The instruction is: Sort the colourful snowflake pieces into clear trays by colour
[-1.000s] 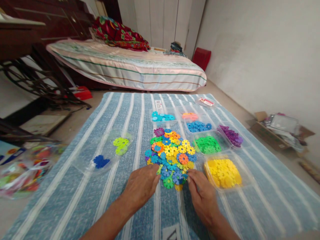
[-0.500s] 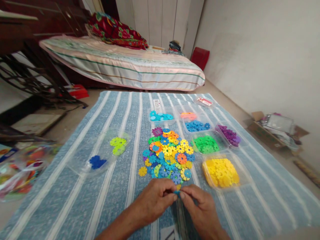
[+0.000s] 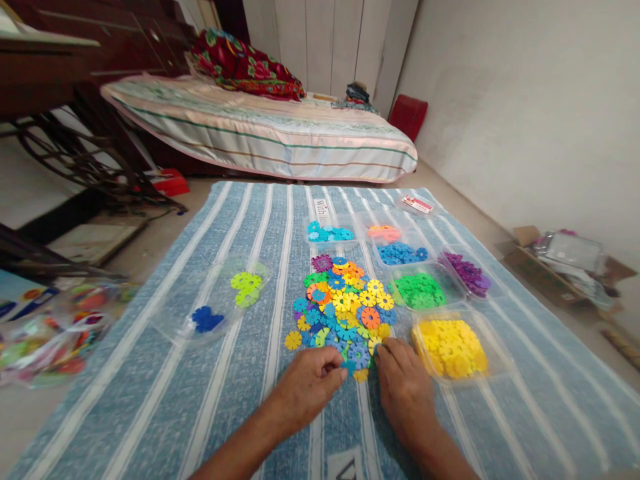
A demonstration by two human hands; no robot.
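Mixed snowflake discs [image 3: 343, 310] were piled on the striped mat [image 3: 200, 400] just ahead of both hands, left hand [image 3: 307, 387] curled with fingers pinched on a near-edge blue disc [image 3: 349, 365], right hand [image 3: 405, 383] laid flat, holding nothing.

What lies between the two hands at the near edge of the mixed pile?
In the head view, a few loose discs lie between the left hand and right hand; striped cloth beneath.

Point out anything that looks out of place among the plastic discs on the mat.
One yellow disc lies alone on the mat, just left of the mixed pile, apart from the rest. The left hand and right hand rest at the pile's near edge. Otherwise the trays hold one colour each.
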